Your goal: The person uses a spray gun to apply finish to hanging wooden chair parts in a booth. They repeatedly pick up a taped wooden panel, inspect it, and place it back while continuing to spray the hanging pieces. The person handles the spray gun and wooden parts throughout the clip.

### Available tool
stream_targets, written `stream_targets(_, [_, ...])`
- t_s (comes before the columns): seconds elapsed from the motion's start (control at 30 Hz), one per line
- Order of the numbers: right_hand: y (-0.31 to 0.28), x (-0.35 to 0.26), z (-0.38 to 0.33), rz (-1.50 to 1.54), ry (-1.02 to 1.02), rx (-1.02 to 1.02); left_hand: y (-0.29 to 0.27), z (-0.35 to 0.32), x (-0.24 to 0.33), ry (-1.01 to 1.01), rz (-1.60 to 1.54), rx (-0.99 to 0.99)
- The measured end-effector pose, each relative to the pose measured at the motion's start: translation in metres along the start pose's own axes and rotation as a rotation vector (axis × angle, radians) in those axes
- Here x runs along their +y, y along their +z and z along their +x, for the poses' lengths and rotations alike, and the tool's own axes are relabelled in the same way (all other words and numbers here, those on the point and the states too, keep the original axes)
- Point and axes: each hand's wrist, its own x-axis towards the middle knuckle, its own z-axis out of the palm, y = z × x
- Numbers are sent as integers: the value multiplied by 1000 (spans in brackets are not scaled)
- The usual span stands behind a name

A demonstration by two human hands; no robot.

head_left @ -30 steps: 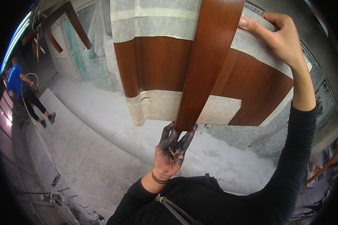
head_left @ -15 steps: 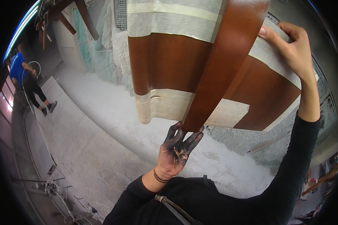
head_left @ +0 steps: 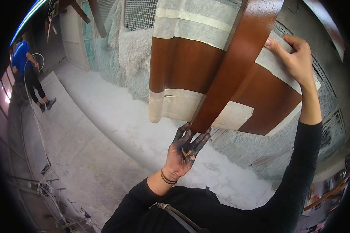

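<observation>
The stain-blackened left hand (head_left: 186, 149) props, fingers spread, the glossy brown tape-wrapped wooden panel (head_left: 237, 73); the right hand (head_left: 295, 58) pinches its edge; seemingly stiff, heavy.

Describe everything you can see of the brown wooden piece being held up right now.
The wooden piece is glossy reddish-brown, like lacquered or stained wood, built of flat panels with a long strip running slantwise across the front. Bands of pale masking tape or paper wrap it in several places, one creased near the lower left corner. It is raised overhead, tilted. The left hand, stained dark, props the strip's lower end with its fingertips; the right hand grips a taped upper edge. Its top runs out of view.
</observation>
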Motion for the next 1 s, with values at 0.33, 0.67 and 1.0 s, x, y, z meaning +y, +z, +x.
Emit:
stream_targets(0.33, [19, 13, 11, -131, -63, 157, -2, -2, -7, 153, 46, -49])
stream_targets(0.67, [19, 19, -10, -117, -73, 46, 3, -3, -4, 235, 97, -36])
stream_targets(1.0, [24, 28, -12, -291, 119, -37, 6, -8, 90, 234, 170, -38])
